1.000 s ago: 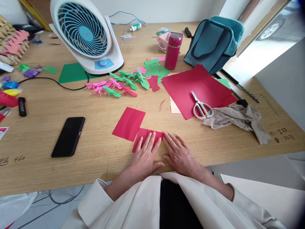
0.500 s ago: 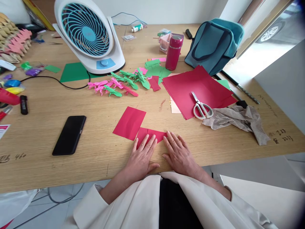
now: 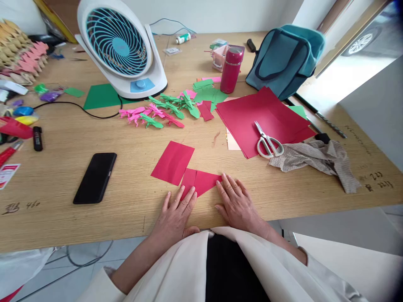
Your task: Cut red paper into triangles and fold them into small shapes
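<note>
A small folded piece of red paper (image 3: 204,181) lies flat near the table's front edge. My left hand (image 3: 174,214) rests with fingers spread, its fingertips on the lower left part of that paper. At the paper's right corner, the fingertips of my right hand (image 3: 235,201) touch it, the hand lying flat with fingers stretched out. Just behind, a flat red paper rectangle (image 3: 174,162) almost meets the folded piece. Folded green and pink paper shapes (image 3: 171,107) lie in a group farther back.
Scissors (image 3: 268,142) lie on large red sheets (image 3: 267,113), beside a crumpled cloth (image 3: 315,161). A black phone (image 3: 95,178) is at the left. Behind stand a fan (image 3: 126,50), a red flask (image 3: 232,70) and a blue bag (image 3: 283,61).
My left hand has slid left and toward me along the folded paper, uncovering more of it. My right hand stays at the right corner. The view has shifted slightly.
</note>
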